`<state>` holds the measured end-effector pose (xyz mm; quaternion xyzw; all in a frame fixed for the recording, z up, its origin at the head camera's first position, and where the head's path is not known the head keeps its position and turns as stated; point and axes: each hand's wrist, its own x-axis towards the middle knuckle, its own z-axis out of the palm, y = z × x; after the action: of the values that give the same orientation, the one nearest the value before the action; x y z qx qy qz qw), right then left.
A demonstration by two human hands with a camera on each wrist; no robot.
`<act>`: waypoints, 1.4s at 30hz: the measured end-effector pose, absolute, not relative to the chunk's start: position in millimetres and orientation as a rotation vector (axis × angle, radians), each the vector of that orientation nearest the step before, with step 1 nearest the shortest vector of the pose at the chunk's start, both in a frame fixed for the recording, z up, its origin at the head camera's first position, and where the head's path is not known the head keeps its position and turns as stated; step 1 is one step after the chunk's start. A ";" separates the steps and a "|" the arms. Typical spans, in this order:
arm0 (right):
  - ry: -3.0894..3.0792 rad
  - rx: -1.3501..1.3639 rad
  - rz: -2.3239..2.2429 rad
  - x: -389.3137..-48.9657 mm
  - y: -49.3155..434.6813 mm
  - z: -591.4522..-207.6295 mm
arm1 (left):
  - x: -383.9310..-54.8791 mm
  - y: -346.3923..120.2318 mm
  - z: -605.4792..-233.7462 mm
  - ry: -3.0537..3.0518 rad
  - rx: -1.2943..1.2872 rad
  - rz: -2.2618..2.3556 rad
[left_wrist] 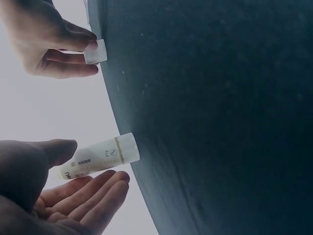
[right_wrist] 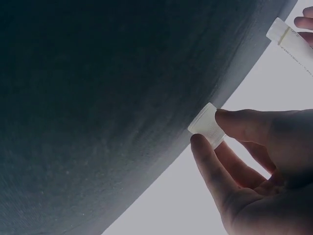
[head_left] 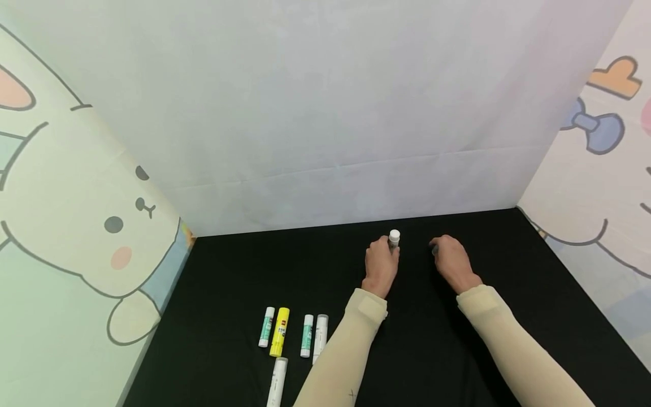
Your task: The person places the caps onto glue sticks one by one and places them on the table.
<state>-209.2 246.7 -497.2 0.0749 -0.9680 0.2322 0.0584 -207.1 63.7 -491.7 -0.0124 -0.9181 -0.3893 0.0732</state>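
Observation:
In the head view my left hand (head_left: 381, 263) is around a glue stick (head_left: 394, 239), which stands upright with its white end on top. The left wrist view shows the white tube (left_wrist: 98, 157) between thumb and fingertips, its lower end right at the black tabletop. To the right, my right hand (head_left: 452, 260) pinches a small ribbed translucent cap (right_wrist: 208, 126) between thumb and fingers, close to the table surface. The two hands are apart, with a stretch of black cloth between them.
At the front left of the black table (head_left: 224, 271) lie two green-and-white glue sticks (head_left: 267, 327) (head_left: 307, 336), a yellow one (head_left: 280, 332) and two white ones (head_left: 320, 336) (head_left: 277, 382). My left sleeve (head_left: 338, 356) partly covers one white stick. A pale curtain (head_left: 325, 113) closes the back.

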 end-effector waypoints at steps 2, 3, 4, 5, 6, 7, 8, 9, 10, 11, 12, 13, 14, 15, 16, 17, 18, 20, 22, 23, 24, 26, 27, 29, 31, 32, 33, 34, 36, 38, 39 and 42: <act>-2.933 0.226 0.706 -209.4 246.3 -498.1 | -208.0 63.9 -494.0 -2.752 -0.043 -1.174; -2.932 0.226 0.705 -209.7 246.2 -498.4 | -208.8 64.0 -495.0 -2.751 -0.042 -1.177; -2.934 0.226 0.706 -209.9 246.1 -498.4 | -209.6 64.1 -496.0 -2.749 -0.041 -1.183; -2.937 0.225 0.707 -210.3 246.1 -498.6 | -210.4 64.1 -496.9 -2.750 -0.042 -1.183; -2.938 0.225 0.709 -210.6 246.0 -498.6 | -211.2 64.2 -497.5 -2.751 -0.043 -1.184; -2.938 0.225 0.710 -210.8 246.2 -498.8 | -211.9 64.1 -498.0 -2.753 -0.046 -1.185; -2.936 0.226 0.709 -211.0 246.4 -498.8 | -212.7 64.1 -498.2 -2.753 -0.048 -1.187; -2.936 0.226 0.709 -210.8 246.3 -498.4 | -213.1 64.0 -498.1 -2.753 -0.052 -1.191; -2.934 0.225 0.711 -210.7 246.4 -498.3 | -213.5 63.9 -497.9 -2.754 -0.058 -1.189; -2.930 0.225 0.710 -210.6 246.7 -498.3 | -213.8 64.0 -497.5 -2.754 -0.062 -1.187; -2.927 0.225 0.710 -210.6 247.1 -498.4 | -214.2 64.0 -497.2 -2.754 -0.063 -1.189; -2.925 0.223 0.711 -210.5 246.9 -498.3 | -214.3 63.6 -496.8 -2.754 -0.063 -1.191; -2.923 0.221 0.714 -210.3 246.7 -498.1 | -214.4 63.3 -496.6 -2.756 -0.061 -1.191; -2.926 0.215 0.724 -209.9 246.6 -497.7 | -214.3 62.9 -496.6 -2.757 -0.060 -1.194; -2.926 0.205 0.735 -209.6 246.6 -497.4 | -214.1 62.6 -496.7 -2.759 -0.060 -1.198; -2.926 0.197 0.745 -209.2 246.6 -496.8 | -213.9 62.3 -496.8 -2.760 -0.059 -1.206; -2.926 0.187 0.757 -208.5 246.6 -496.1 | -213.6 61.9 -497.0 -2.761 -0.059 -1.209; -2.920 0.174 0.784 -206.5 246.4 -493.9 | -212.7 61.0 -497.2 -2.757 -0.064 -1.220; -2.906 0.166 0.807 -204.4 246.1 -491.6 | -211.5 59.9 -496.9 -2.751 -0.078 -1.226; -2.898 0.165 0.814 -203.3 246.0 -490.6 | -210.6 59.3 -496.5 -2.749 -0.088 -1.227; -2.892 0.160 0.823 -202.1 245.7 -489.5 | -209.7 58.7 -496.0 -2.749 -0.099 -1.223; -2.884 0.144 0.842 -200.0 244.9 -487.7 | -207.4 57.5 -495.0 -2.751 -0.123 -1.209; -2.883 0.133 0.845 -198.9 244.3 -487.1 | -206.0 56.9 -494.3 -2.755 -0.135 -1.197; -2.884 0.117 0.855 -196.7 242.8 -485.6 | -203.6 55.5 -493.2 -2.760 -0.149 -1.166; -2.880 0.106 0.865 -193.7 240.7 -483.5 | -201.3 53.9 -492.4 -2.763 -0.159 -1.135; -2.876 0.104 0.869 -192.1 239.7 -482.4 | -200.0 53.0 -491.9 -2.765 -0.167 -1.119; -2.867 0.105 0.873 -190.5 238.7 -481.2 | -198.6 52.2 -491.4 -2.762 -0.171 -1.111; -2.858 0.106 0.878 -188.8 237.7 -479.8 | -197.0 51.4 -490.9 -2.760 -0.178 -1.102; -2.837 0.105 0.889 -185.6 235.7 -476.6 | -193.5 49.7 -489.4 -2.753 -0.193 -1.087; -2.820 0.107 0.901 -183.2 234.0 -474.0 | -189.7 47.8 -488.2 -2.746 -0.208 -1.070; -2.813 0.108 0.908 -182.1 233.1 -472.7 | -187.8 47.0 -487.7 -2.741 -0.213 -1.066; -2.798 0.110 0.927 -179.3 230.6 -469.8 | -182.6 44.5 -486.8 -2.739 -0.227 -1.049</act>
<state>-179.3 230.6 -469.8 0.0370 -0.9442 0.3128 0.0959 -182.6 44.5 -486.8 -0.0767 -0.9264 -0.3549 0.0998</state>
